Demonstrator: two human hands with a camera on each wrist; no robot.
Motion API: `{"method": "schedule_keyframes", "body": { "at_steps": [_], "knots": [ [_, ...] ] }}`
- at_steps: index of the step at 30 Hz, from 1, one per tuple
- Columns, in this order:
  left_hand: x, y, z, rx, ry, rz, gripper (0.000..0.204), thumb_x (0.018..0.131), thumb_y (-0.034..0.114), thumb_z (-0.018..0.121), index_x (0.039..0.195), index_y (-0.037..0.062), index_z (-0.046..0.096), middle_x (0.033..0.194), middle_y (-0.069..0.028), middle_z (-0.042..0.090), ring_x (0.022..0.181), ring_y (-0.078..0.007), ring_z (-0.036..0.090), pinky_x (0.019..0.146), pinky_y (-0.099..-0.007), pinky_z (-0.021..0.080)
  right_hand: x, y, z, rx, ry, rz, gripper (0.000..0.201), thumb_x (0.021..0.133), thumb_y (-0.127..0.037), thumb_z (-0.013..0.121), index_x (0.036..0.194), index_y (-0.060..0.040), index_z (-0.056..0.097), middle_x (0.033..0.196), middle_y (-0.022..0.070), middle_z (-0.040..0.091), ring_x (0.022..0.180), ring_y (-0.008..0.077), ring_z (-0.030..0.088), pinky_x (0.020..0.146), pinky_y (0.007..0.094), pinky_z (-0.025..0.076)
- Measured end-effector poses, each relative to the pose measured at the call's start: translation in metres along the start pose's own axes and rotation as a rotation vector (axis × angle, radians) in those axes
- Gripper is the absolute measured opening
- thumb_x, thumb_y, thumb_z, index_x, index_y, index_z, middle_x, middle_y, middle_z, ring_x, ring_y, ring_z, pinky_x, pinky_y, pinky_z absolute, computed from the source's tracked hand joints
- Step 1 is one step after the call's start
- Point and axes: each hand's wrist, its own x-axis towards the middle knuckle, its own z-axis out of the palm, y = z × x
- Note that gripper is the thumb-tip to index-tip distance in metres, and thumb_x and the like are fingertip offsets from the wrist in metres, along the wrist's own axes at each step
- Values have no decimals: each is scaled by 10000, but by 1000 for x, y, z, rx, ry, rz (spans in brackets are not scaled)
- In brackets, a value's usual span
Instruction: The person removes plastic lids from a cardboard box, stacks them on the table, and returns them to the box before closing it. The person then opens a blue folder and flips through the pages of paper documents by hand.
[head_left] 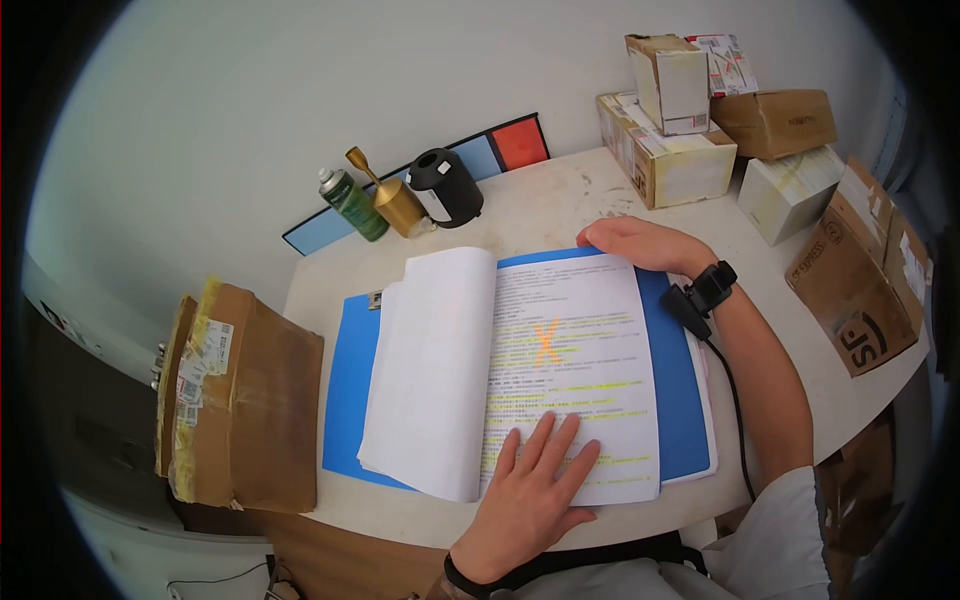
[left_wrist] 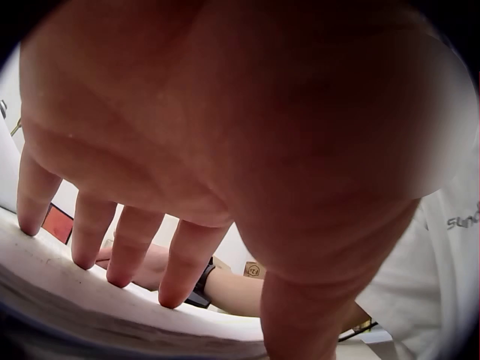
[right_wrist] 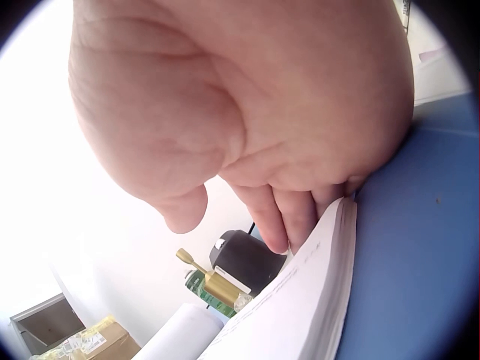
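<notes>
A blue clipboard folder [head_left: 345, 400] lies on the table, bearing a thick stack of printed sheets [head_left: 610, 330]. Yellow highlighting and an orange X mark the top page. On the left, a bundle of turned sheets [head_left: 425, 390] is folded over, its blank side showing, near a metal clip [head_left: 375, 300]. My left hand [head_left: 530, 500] rests its spread fingertips on the lower part of the printed page. At the stack's upper right corner is my right hand [head_left: 645, 243], its fingers [right_wrist: 262, 214] touching the paper edge and its thumb apart; it wears a black watch.
A cardboard box [head_left: 265, 400] stands at the left edge. Behind the folder are a green spray can [head_left: 353, 205], a gold object with a stem [head_left: 398, 205] and a black cylinder [head_left: 447, 190]. Several boxes [head_left: 690, 165] are piled at the back right. A black cable [head_left: 738, 420] runs from the right wrist.
</notes>
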Motion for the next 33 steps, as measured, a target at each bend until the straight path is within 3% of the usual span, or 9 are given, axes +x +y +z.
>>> {"method": "schedule_keyframes", "body": {
  "at_steps": [2, 4, 10, 19, 21, 23, 27, 31, 33],
  "knots": [
    [0, -7, 3, -54, 5, -11, 749, 779, 400, 885, 1413, 117, 605, 1592, -176, 440, 1481, -424, 399, 1177, -573, 365, 3, 8, 3, 20, 43, -40, 561, 1099, -505, 448, 1313, -28, 652, 1330, 116, 653, 1224, 214, 579, 1076, 346, 434],
    [0, -11, 0, -105, 13, -21, 735, 784, 398, 882, 1405, 116, 609, 1589, -173, 444, 1477, -424, 403, 1174, -573, 368, 1, 1, -2, 62, -48, 9, 554, 1113, -473, 427, 1386, -31, 619, 1404, 123, 612, 1319, 224, 541, 1136, 346, 401],
    [3, -13, -2, -102, -3, 7, 708, 788, 387, 879, 1385, 110, 618, 1571, -169, 466, 1463, -422, 420, 1152, -567, 393, -2, -2, -2, 52, -29, 6, 540, 1109, -467, 452, 1375, -29, 625, 1401, 118, 613, 1317, 220, 541, 1138, 341, 397],
    [3, -3, 3, -74, 133, -55, 407, 870, 213, 816, 1222, 67, 674, 1438, -144, 601, 1405, -411, 504, 1150, -560, 394, 0, 0, -1, -6, -10, -13, 512, 1109, -447, 457, 1379, -48, 631, 1433, 111, 587, 1345, 225, 521, 1155, 342, 380],
    [1, -9, -1, -38, 274, -135, 348, 870, 147, 779, 1183, 32, 681, 1370, -161, 637, 1335, -393, 558, 1138, -560, 407, 0, 0, -2, -7, -15, -13, 528, 1116, -461, 423, 1387, -57, 629, 1436, 106, 587, 1352, 225, 520, 1160, 342, 373],
    [-11, -33, -3, 50, 581, -347, 288, 815, 48, 745, 1086, 10, 654, 1243, -178, 662, 1268, -414, 587, 1125, -567, 365, -3, 1, -4, -4, -13, -5, 546, 1123, -475, 388, 1395, -67, 628, 1440, 101, 588, 1358, 225, 518, 1164, 342, 366],
    [-68, -96, -21, 106, 739, -859, 320, 794, -10, 680, 1112, -12, 642, 1224, -196, 649, 1173, -422, 595, 1065, -542, 399, -2, 0, -4, 65, -6, 59, 623, 1128, -524, 283, 1413, -84, 620, 1448, 95, 583, 1373, 221, 508, 1173, 340, 354],
    [-81, -96, -24, 382, 960, -873, 373, 795, -18, 678, 1166, -7, 640, 1303, -199, 617, 1212, -422, 580, 1074, -546, 397, -4, -8, -3, 32, -18, 111, 627, 1125, -530, 281, 1418, -89, 616, 1468, 101, 564, 1390, 229, 489, 1179, 342, 347],
    [-59, -66, -32, 35, 937, -674, 402, 804, -33, 668, 1199, 26, 627, 1369, -226, 573, 1289, -435, 547, 1063, -497, 445, -5, -11, -3, -8, -27, 95, 614, 1123, -521, 292, 1421, -92, 615, 1480, 110, 551, 1399, 242, 477, 1183, 346, 343]
  ]
}}
